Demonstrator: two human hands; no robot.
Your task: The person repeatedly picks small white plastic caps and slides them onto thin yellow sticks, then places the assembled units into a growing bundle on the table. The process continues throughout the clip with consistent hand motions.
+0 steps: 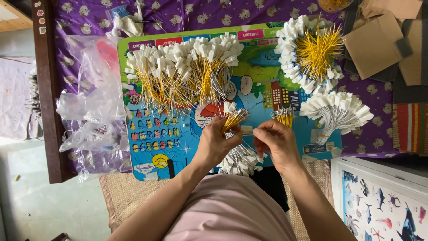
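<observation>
yellow wires with white plugs (232,117) sit in a small bundle in the left hand (216,142), above the near middle of the colourful picture board (178,143) that serves as a work surface.

starting at the far left, a heap of crumpled clear plastic bags (91,107) lies over the purple patterned cloth (365,134) and the board's left edge. next comes a broad spread of finished wire bundles (183,71), white plugs up top and yellow leads fanning down across the board (too many to count). the left hand is closed around its small bundle, plugs pointing up and to the right. below the hands another pile of white plugs (240,160) rests at the board's near edge. the right hand (276,140) is curled shut, holding a second tuft of yellow wires (284,117) upright and pinching a small white piece (246,130) between both hands. further right sit a ring-shaped bundle (312,49) and a white fan of plugs (336,109). brown cardboard pieces (379,40) lie at the far right.
</observation>
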